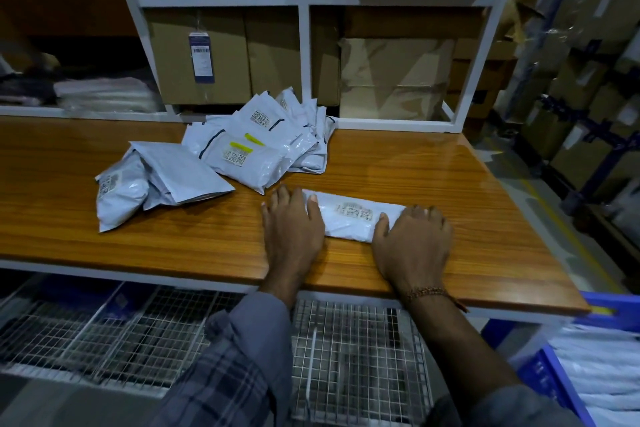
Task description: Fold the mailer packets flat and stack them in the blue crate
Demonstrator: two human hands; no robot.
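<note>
A white mailer packet, folded into a narrow strip with its label up, lies on the wooden table. My left hand presses flat on its left end, thumb over the top. My right hand presses flat on its right end. A pile of several unfolded white mailer packets sits behind, at the table's middle. Two more packets lie to the left. The blue crate stands on the floor at the lower right, with white packets stacked inside.
White shelving with cardboard boxes rises behind the table. A wire-mesh shelf sits under the table front. Wrapped cartons on racks line the right side. Folded clothing in plastic lies on the left shelf.
</note>
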